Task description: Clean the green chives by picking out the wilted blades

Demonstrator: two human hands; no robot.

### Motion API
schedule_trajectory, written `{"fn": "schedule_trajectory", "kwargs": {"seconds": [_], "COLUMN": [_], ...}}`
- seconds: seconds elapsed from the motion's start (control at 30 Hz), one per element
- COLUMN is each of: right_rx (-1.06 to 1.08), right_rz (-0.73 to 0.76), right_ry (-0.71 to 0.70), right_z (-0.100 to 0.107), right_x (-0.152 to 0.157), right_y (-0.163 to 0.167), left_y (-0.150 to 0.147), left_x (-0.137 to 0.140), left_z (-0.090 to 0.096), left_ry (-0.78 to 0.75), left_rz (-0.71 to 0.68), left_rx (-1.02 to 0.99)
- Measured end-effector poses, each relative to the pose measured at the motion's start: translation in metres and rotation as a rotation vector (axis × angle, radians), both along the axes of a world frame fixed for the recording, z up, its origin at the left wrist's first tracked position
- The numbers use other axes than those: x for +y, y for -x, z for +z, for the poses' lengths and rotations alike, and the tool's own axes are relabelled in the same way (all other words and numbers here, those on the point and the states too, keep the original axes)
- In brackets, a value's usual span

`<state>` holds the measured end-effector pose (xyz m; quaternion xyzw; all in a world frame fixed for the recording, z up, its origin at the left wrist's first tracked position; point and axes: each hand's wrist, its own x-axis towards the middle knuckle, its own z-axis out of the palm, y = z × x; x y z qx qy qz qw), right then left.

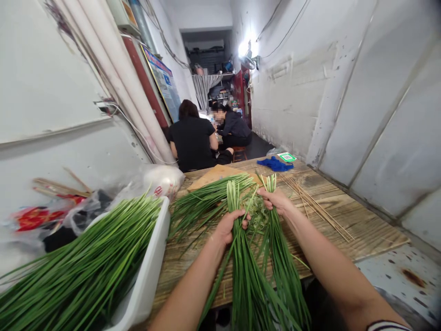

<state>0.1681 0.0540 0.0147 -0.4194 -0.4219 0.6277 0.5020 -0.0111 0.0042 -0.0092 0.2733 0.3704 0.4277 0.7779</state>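
Observation:
My left hand (234, 225) is closed around a bunch of garlic chives (243, 266), its pale stem ends pointing up and away and its green leaves hanging over the table's near edge. A second bunch of chives (280, 262) is gripped in my right hand (274, 200), stems up, close beside the first. Between and behind the hands lies a heap of trimmed leaf scraps (257, 214). Further chives (206, 197) lie loose on the wooden table (196, 264) to the left of the scraps.
At left, a white plastic bin (155, 266) is piled with long chives (89, 257). Thin sticks (320, 209) lie on the table's right, with a blue cloth (275, 163) and a QR code card (287, 157) at the far edge. Two people (193, 138) sit beyond the table.

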Motion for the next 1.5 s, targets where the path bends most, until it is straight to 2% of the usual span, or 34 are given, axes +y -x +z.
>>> {"fn": "schedule_trajectory", "kwargs": {"seconds": [0.17,0.33,0.43,0.6,0.7,0.83,1.1,1.33,1.5], "right_rx": [0.007,0.092,0.122,0.007,-0.049,0.024,0.18,0.327,0.228], "right_rz": [-0.004,-0.118,-0.134,0.042,0.11,0.103,0.149,0.015,0.135], "right_ry": [-0.009,0.04,0.076,0.065,0.029,-0.008,0.062,0.063,0.109], "right_z": [-0.002,0.0,0.002,0.0,-0.003,-0.005,-0.011,0.0,0.006], "right_x": [0.002,0.01,0.013,0.004,-0.002,-0.001,0.014,0.028,0.021], "right_y": [-0.001,-0.01,-0.015,-0.007,0.001,0.002,-0.011,-0.04,-0.035], "left_y": [0.002,0.006,0.004,-0.004,-0.007,-0.007,-0.007,-0.007,-0.011], "left_x": [0.004,0.006,0.004,-0.001,-0.002,-0.003,-0.004,-0.006,-0.008], "left_z": [-0.001,0.0,0.001,0.0,-0.002,-0.003,-0.002,0.0,0.004], "left_ry": [0.084,0.113,0.089,-0.005,-0.086,-0.174,-0.267,-0.278,-0.264], "left_rz": [-0.032,-0.091,-0.05,0.085,0.115,0.093,0.067,0.064,0.163], "left_rx": [-0.091,-0.197,-0.131,0.074,0.157,0.179,0.194,0.19,0.256]}}
